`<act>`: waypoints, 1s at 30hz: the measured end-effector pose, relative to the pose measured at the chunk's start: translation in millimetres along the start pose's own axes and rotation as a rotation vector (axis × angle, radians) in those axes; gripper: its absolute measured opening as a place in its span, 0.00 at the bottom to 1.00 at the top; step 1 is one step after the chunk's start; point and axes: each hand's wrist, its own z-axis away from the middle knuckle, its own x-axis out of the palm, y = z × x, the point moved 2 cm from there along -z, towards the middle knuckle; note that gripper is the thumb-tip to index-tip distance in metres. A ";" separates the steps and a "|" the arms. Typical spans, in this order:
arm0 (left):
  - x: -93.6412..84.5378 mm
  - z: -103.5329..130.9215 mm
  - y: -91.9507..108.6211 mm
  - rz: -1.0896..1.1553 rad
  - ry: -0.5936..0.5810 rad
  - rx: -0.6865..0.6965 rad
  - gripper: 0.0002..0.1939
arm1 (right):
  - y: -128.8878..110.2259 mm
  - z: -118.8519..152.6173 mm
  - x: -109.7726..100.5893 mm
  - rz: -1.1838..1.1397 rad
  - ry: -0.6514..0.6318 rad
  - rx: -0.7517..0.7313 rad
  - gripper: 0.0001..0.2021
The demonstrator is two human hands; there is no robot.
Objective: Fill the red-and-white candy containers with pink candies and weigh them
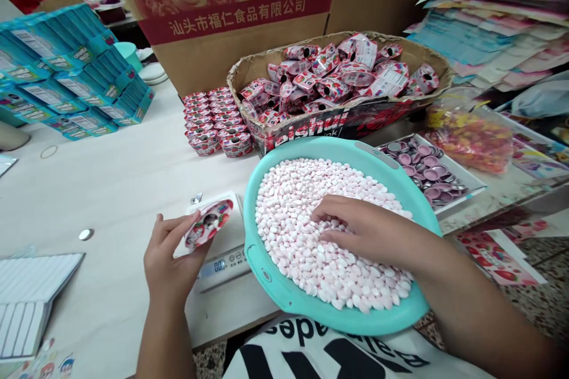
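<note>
My left hand [171, 251] grips a small red-and-white printed candy box [208, 224] between thumb and fingers, tilted, with a dark hole in its face. It is held over a white kitchen scale [224, 263] whose display reads 0.0. My right hand [349, 225] reaches into a turquoise basin [347, 325] full of pale pink candies [302, 201]. Its fingers curl down into the candies, thumb and forefinger a little apart, and the fingertips are partly buried. The basin sits at the table's front edge, against my shirt.
Behind the basin stands a cut-down carton [311, 121] heaped with similar boxes, beside stacked rows of boxes [217, 121]. A tray of round pinkish lids [431, 172] lies right. Blue boxes [89, 83] are stacked left. A loose round lid [86, 234] lies on the table.
</note>
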 end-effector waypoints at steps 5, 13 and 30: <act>-4.8 19.3 -35.9 0.177 -0.180 -0.475 0.15 | 1.7 -2.2 1.0 0.005 -0.024 0.014 0.08; -4.6 22.2 -49.0 0.332 -0.190 -0.559 0.40 | 8.5 -6.5 3.7 0.061 -0.037 0.026 0.10; -5.5 20.1 -48.6 0.703 0.315 -0.563 0.30 | 8.9 -10.5 2.5 0.103 0.053 0.029 0.09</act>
